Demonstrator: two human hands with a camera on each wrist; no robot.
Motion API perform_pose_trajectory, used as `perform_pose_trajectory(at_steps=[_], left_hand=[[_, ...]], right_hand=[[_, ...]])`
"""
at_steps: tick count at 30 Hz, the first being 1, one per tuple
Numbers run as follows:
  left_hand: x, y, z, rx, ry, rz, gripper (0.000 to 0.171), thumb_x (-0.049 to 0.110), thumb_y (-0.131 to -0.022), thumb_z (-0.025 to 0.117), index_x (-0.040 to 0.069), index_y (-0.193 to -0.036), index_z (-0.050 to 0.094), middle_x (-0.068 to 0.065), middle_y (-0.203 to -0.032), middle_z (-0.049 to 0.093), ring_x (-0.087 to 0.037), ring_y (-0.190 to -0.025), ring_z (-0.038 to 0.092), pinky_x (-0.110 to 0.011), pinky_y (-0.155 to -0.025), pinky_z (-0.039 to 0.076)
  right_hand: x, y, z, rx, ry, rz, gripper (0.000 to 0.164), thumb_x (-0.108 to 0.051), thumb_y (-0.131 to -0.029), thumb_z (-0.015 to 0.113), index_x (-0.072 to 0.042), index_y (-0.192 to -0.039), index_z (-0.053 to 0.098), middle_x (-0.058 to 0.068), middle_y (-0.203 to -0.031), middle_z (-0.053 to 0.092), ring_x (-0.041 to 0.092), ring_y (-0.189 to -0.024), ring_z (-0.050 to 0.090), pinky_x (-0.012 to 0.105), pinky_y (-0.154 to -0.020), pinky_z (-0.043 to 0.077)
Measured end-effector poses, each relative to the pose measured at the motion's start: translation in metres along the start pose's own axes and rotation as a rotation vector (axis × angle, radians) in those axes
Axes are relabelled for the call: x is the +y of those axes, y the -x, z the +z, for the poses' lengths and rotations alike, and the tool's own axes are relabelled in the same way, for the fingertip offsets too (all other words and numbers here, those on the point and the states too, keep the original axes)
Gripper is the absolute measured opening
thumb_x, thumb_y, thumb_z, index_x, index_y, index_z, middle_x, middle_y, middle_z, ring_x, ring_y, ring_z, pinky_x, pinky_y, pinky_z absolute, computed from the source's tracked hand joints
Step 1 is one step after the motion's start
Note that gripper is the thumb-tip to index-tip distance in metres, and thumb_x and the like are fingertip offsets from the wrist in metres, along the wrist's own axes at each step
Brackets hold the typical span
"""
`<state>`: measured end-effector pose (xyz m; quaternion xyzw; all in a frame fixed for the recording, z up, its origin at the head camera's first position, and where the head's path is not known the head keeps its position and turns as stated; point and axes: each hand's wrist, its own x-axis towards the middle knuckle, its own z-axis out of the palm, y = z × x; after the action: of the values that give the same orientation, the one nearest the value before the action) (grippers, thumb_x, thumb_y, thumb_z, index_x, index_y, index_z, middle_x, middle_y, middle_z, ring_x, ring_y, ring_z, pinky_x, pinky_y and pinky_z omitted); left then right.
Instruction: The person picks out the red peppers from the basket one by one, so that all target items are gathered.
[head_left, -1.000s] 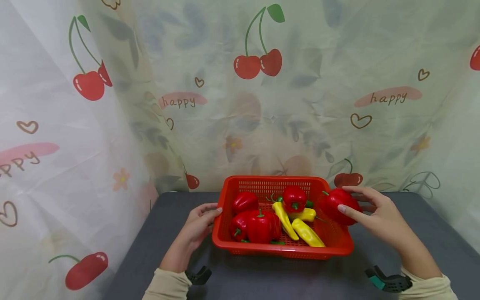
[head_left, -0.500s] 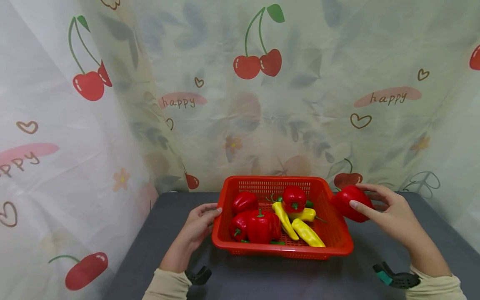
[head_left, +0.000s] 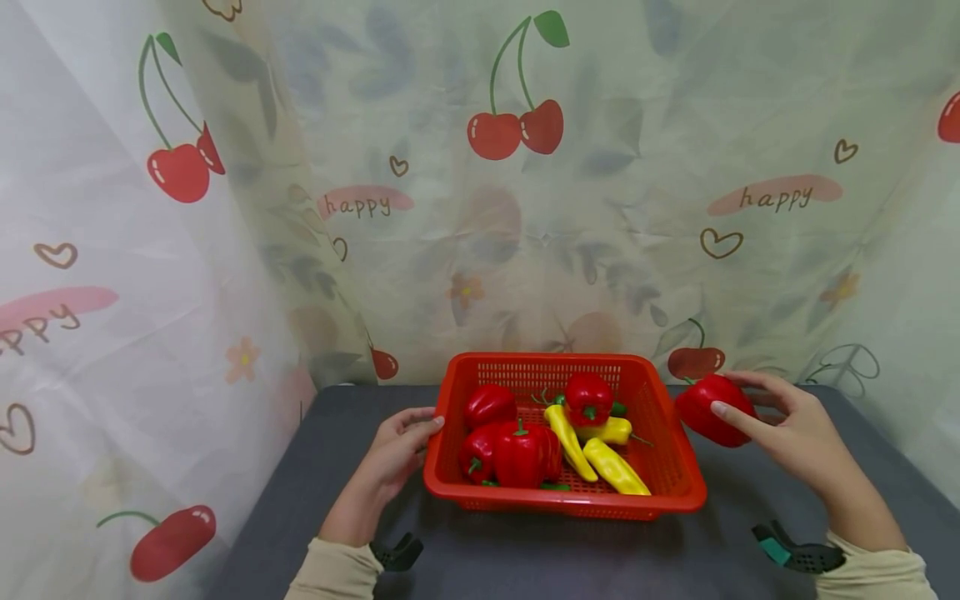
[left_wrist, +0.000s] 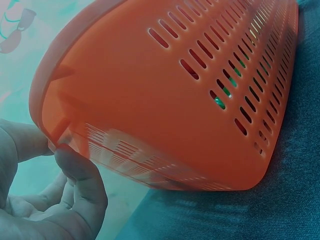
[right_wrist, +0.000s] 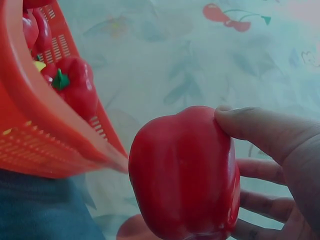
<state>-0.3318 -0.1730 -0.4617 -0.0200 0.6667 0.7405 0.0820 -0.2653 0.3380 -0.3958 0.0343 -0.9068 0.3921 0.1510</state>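
A red plastic basket (head_left: 566,502) with slotted sides stands on the dark table. My left hand (head_left: 399,450) pinches its left rim between thumb and fingers, as the left wrist view shows close up. Just outside the right rim, my right hand (head_left: 787,425) grips a red bell pepper (head_left: 712,408), thumb on the near side and fingers behind; the same bell pepper (right_wrist: 182,175) fills the middle of the right wrist view. Inside the basket, several red bell peppers (head_left: 519,454) cluster at the left, another red bell pepper (head_left: 588,398) sits at the back, and yellow peppers (head_left: 617,467) lie in the middle.
The dark grey tabletop (head_left: 525,554) extends around the basket. Behind and to the left hangs a pale curtain (head_left: 600,275) printed with cherries and hearts. Green bits (head_left: 557,486) show beneath the peppers in the basket.
My right hand has moved right with the red bell pepper, from over the basket's right side to just outside its rim. The left hand and the basket have stayed in place.
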Motion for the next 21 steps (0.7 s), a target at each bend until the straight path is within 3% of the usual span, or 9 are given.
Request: perform_pose_trajectory(at_steps=[13,21], left_hand=[[0.0,0.0,0.0,-0.003,0.0,0.0,0.042,0.019,-0.101,0.073,0.002,-0.137,0.06,-0.012,-0.115,0.075,-0.019,-0.093,0.074,-0.037,-0.084,0.065],[0.0,0.0,0.0,0.001,0.004,-0.002,0.042,0.018,-0.101,0.073,0.002,-0.137,0.06,-0.012,-0.114,0.075,-0.019,-0.093,0.074,-0.036,-0.084,0.065]], right_hand=[[0.025,-0.006,0.001,-0.043,-0.002,0.101,0.069,-0.046,-0.102,0.071,-0.003,-0.152,0.051,0.031,-0.147,0.055,0.043,-0.12,0.059,0.028,-0.065,0.06],[0.04,-0.006,-0.002,-0.041,0.005,0.139,0.073,-0.048,-0.102,0.07,-0.001,-0.154,0.049,0.035,-0.149,0.051,0.052,-0.123,0.055,0.028,-0.064,0.059]])
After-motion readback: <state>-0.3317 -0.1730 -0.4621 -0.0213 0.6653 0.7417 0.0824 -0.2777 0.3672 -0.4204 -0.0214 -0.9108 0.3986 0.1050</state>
